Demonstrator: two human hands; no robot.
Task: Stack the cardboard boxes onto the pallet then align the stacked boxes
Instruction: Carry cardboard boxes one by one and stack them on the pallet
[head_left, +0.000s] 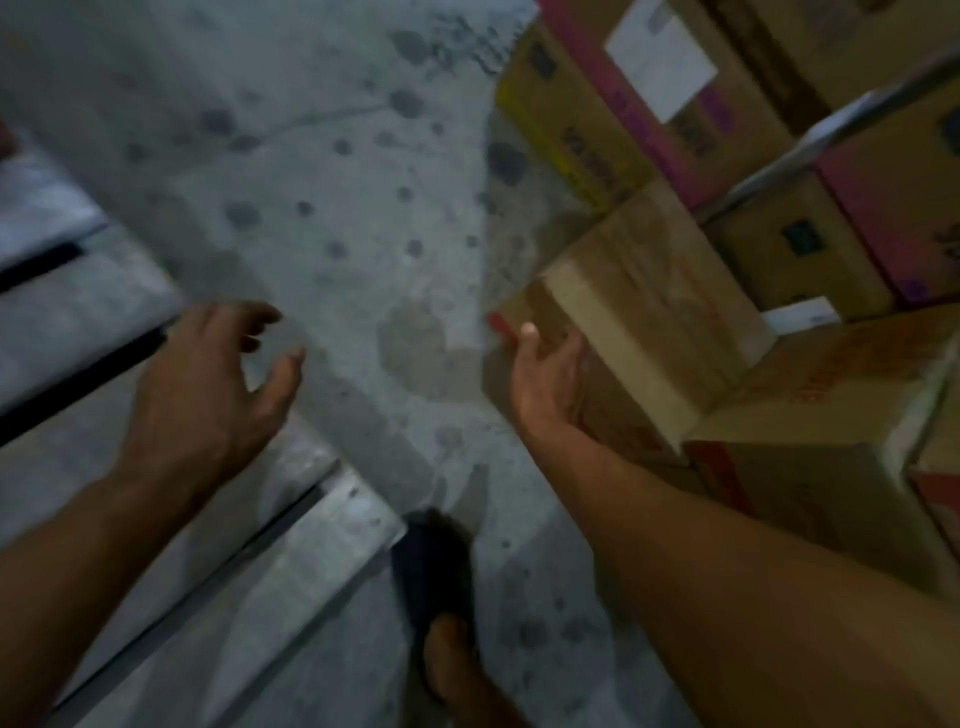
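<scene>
Now, left hand (208, 395): hovers over the pallet's edge and the floor, fingers spread and loosely bent, released, holding nothing.
Right hand (545, 379): laid against the near end of a cardboard box, thumb pointing up along its corner. The other fingers are hidden, so I cannot tell whether it grasps or only touches.
Cardboard box (649, 312): plain brown and tilted, at the right of the view, well apart from the pallet, lying partly on a lower box.
Lower box (831, 415): brown with red print, just beside the right forearm.
Other boxes (623, 119): stacked behind, brown with pink and yellow bands; one carries a white label (660, 67).
Pallet (311, 545): grey slats with dark gaps, at lower left.
Floor (337, 182): spotted concrete between the pallet and the boxes.
Foot (457, 665): in a dark sandal (434, 571), on the floor near the pallet's corner.
Sharpness: blurred throughout; the print on the boxes is unreadable.
</scene>
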